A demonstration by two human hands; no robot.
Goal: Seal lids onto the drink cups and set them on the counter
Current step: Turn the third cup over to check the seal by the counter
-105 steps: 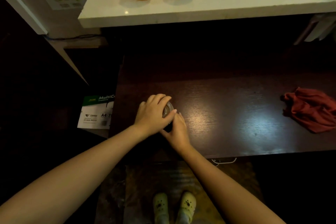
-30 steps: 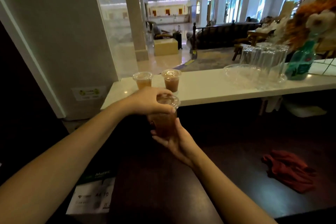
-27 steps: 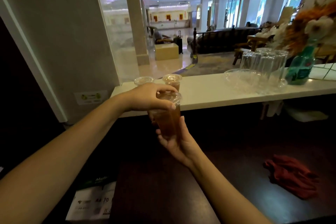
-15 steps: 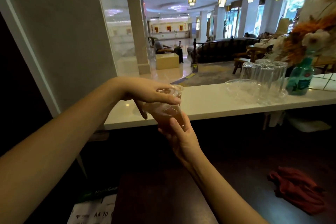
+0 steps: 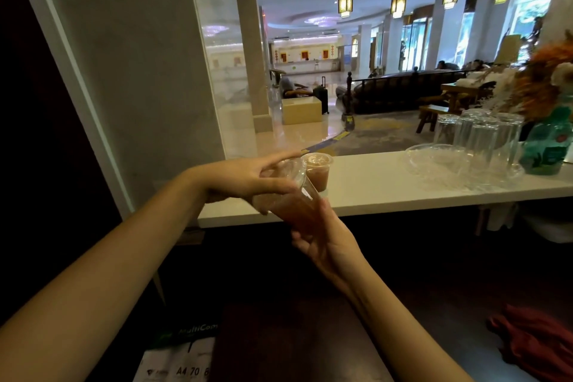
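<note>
Although the dark worktop [image 5: 294, 347] nearest the person carries a red cloth [image 5: 539, 347] toward its right edge, with a carton of paper [image 5: 183, 360] showing beyond its left edge, the work is higher up, in the air. There the right hand [image 5: 328, 242] holds the foot of the drink cup [image 5: 291, 206] from below, fingers curled round its lower wall, while the left hand [image 5: 242, 183] lies over the top, thumb and fingers pinching the rim of the clear lid [image 5: 296, 166]. The cup leans off upright above the near edge of the white worktop [image 5: 403, 192], touching nothing but the hands. By the look of it the lid is on and the step in hand is the setting down. To do it well the person should right the cup first, for the brown drink would run to any unsnapped stretch of the rim and leak; whether the lid is seated all round cannot be told. The base should land flat near the sealed cup [image 5: 317, 172] standing by the left end, close yet apart, so the two do not knock. The lower hand should slip away first, the upper one last. Farther right, upturned glasses [image 5: 480, 136] and a glass dish [image 5: 434, 160] stand well apart from that spot.
</note>
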